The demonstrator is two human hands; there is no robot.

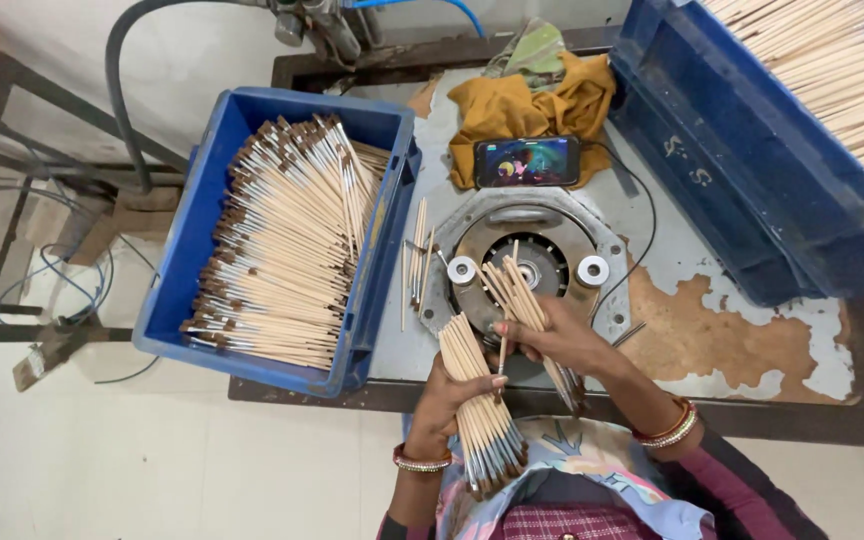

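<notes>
Two blue crates [282,240] [752,150], one phone [527,161], two white rollers [462,270] [592,270]

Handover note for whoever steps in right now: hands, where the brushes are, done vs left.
Left hand: closed around a thick bundle of wooden-handled brushes, bristle ends toward the body.
Right hand: holds a smaller fan of brushes over the round metal machine head, with one stick between the two hands.
Done, apparently: the blue crate on the left is stacked with brushes.
Left: both handfuls, a few loose sticks beside the machine, and a second blue crate of sticks upper right.
</notes>
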